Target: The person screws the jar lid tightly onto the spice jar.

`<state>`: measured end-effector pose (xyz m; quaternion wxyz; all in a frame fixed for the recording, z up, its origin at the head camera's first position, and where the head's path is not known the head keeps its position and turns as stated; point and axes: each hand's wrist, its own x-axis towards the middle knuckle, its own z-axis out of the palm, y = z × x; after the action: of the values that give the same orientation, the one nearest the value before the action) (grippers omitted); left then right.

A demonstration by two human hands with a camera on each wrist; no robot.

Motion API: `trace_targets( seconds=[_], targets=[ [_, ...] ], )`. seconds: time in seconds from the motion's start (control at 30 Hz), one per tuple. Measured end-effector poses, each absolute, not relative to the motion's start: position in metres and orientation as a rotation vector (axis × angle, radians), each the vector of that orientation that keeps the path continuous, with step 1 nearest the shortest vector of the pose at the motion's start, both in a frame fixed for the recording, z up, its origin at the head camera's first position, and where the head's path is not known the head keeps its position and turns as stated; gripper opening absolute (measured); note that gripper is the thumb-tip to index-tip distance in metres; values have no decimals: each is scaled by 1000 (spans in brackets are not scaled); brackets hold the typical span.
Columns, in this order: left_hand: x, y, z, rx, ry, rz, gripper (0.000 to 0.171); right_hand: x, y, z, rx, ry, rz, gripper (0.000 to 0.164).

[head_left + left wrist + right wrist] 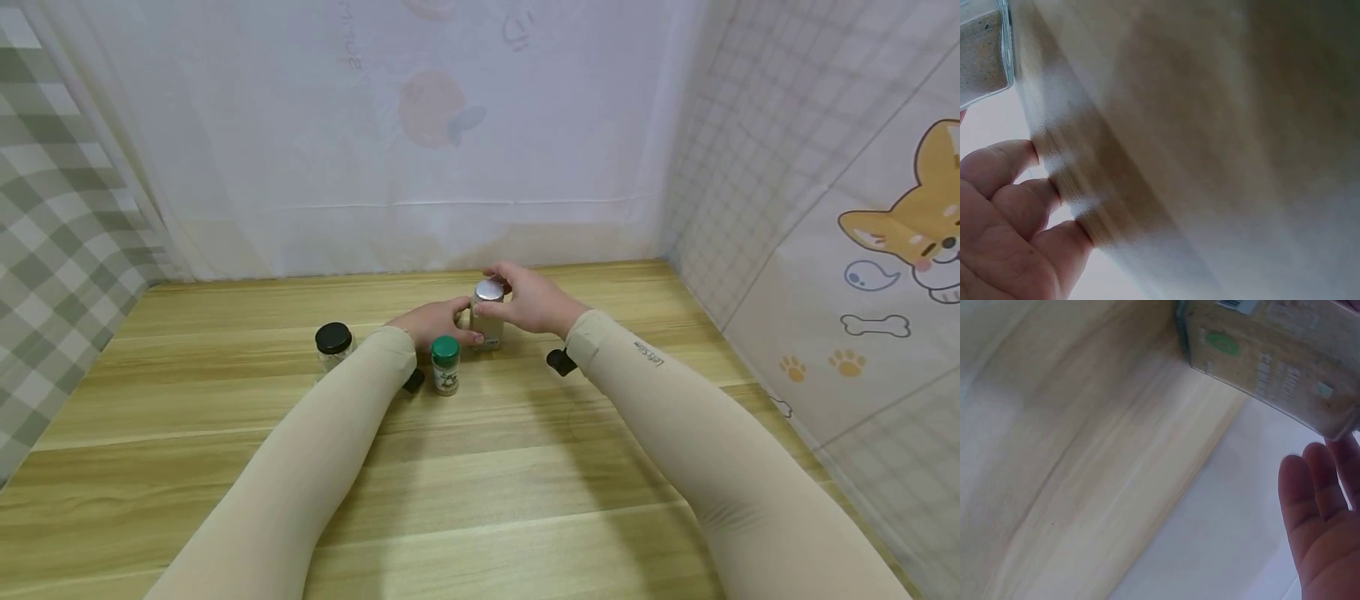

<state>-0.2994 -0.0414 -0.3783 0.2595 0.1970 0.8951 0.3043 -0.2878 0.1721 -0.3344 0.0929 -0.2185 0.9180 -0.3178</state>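
A square clear spice jar (489,333) with a silver cap and brown contents stands upright on the table, between both hands. From the left, my left hand (433,322) holds its side with thumb and forefinger. In the left wrist view the other fingers (1025,203) are bent, tips down at the wood, with a jar corner above. My right hand (536,302) grips the jar near its cap, thumb in front and fingers behind. The right wrist view shows the jar's printed side (1266,365) and loosely extended outer fingers (1300,487).
A small green-capped seasoning jar (446,375) stands just in front of my left hand. Farther left, a black-lidded jar (333,340) is partly behind my left sleeve (322,450). White cloth (337,242) borders the wooden table (480,483) at the back.
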Motion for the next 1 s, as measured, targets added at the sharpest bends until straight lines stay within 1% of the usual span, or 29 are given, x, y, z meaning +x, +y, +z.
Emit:
trace_targets(
  seconds=[0.1,0.23,0.43,0.5,0.7,1.0],
  targets=[
    [-300,-41,-379,523,2426,825,84,-287,174,-332,-678,2692,-946,62],
    [-299,-41,-378,524,2426,835,85,-287,175,-329,-681,2693,-916,51],
    [-298,-42,-377,536,2417,845,81,-288,173,-333,-610,2732,-932,44],
    [-299,-42,-378,541,2419,844,80,-289,173,-335,-608,2740,-943,45],
    [-299,-42,-379,539,2421,837,78,-288,175,-335,-704,2722,-905,62],
    [-299,-41,-378,531,2416,836,84,-287,176,-333,-632,2697,-897,50]
  ],
)
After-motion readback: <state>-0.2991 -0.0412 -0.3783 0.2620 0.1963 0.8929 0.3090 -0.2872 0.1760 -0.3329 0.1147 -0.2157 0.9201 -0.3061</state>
